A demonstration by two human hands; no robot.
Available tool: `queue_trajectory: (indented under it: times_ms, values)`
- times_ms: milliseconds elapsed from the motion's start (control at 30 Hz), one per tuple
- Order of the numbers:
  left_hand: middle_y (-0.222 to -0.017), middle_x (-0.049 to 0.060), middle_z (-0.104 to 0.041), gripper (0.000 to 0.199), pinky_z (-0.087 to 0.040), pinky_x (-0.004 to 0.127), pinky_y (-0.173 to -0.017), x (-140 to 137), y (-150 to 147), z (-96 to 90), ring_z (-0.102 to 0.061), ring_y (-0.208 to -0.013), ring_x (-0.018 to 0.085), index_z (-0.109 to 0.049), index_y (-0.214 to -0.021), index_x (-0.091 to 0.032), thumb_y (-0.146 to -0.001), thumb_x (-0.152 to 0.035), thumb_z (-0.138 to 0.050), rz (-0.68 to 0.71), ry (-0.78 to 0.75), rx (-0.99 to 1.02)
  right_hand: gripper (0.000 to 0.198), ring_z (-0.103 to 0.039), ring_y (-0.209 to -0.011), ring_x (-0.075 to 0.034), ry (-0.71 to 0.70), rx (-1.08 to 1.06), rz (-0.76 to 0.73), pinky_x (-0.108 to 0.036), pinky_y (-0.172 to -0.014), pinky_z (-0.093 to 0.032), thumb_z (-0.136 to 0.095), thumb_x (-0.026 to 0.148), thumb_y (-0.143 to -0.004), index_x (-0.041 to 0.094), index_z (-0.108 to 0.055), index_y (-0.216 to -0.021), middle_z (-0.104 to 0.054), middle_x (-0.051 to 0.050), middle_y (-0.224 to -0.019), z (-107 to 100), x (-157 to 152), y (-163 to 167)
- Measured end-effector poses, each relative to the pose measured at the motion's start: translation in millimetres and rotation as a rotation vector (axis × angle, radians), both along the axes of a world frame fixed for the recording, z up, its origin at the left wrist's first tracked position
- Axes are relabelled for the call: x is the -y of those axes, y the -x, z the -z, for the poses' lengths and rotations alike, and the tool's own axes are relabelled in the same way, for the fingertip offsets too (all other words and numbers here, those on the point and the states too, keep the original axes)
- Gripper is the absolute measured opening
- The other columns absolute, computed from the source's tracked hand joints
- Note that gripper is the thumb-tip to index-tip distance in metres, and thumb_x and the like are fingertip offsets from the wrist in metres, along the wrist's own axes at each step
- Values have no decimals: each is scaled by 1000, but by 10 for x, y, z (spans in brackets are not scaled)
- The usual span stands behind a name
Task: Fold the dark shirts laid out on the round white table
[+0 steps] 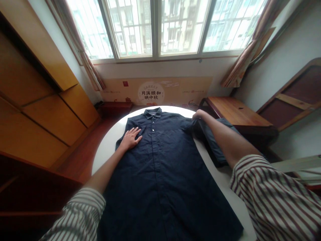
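A dark navy button-up shirt (160, 167) lies front side up, its collar pointing towards the window and its hem towards me. My left hand (131, 138) rests flat on the chest at the left, fingers spread. At the shirt's right shoulder, my right hand (200, 114) has its fingers closed on the sleeve cloth. That sleeve (213, 140) hangs to the right over the table's edge, partly hidden behind my right forearm. The other sleeve seems folded in under or beside my left hand; I cannot tell exactly.
Under the shirt is a round white table (105, 147). A wooden desk (235, 108) stands beyond it at the right. Wooden cabinets (55, 124) line the left wall. A printed banner (183, 92) runs below the window (155, 26), between tied curtains.
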State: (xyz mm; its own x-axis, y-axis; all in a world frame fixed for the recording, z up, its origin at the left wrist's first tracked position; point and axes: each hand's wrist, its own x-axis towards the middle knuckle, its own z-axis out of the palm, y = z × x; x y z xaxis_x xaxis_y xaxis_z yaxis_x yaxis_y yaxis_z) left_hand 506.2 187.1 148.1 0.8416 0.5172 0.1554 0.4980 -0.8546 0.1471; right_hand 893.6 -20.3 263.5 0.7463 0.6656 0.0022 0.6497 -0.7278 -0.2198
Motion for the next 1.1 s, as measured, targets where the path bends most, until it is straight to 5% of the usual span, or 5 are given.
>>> queue_trajectory:
  times_ms: [200,367,500,800,1100]
  values:
    - [-159,3,-36,57,-22,49,-121,17,-5,-16,-30,-148,26,-42,-150,-25,-99,-51,-39,-7,3,3,28,-65,-99,-20,59,-34,4,-39,-85,-56,-64,30,-94,11,-63,-115,-65,-11,-116,-328,-252,196]
    - [-159,3,-36,58,-23,50,-121,13,0,-19,-30,-148,27,-42,-150,-25,-99,-51,-40,-3,12,7,19,-69,-84,-17,-24,-124,-184,-27,-80,-57,-77,20,-81,7,-72,-95,-73,-12,-93,-360,-562,589]
    - [-158,4,-36,58,-23,51,-121,8,0,-29,-30,-148,28,-43,-150,-25,-99,-50,-41,1,18,14,20,-67,-62,-16,-91,-360,-196,-28,-64,-61,-78,23,-78,5,-72,-85,-69,-8,-69,-188,-663,630]
    - [-148,6,-52,47,-29,40,-119,-50,-13,-28,-43,-140,25,-61,-134,-21,-96,-46,-49,-7,127,161,44,-67,-77,-27,-206,-319,54,-33,-58,-61,-85,35,-64,3,-69,-89,-68,-15,-77,419,-588,205]
    - [-105,17,-74,32,-49,35,-94,-1029,-197,-289,-69,-102,29,-74,-105,-9,-88,-29,-54,-493,216,378,22,-67,-79,-21,-403,-340,115,-27,-68,-55,-76,25,-70,11,-69,-86,-70,-10,-83,699,-759,33]
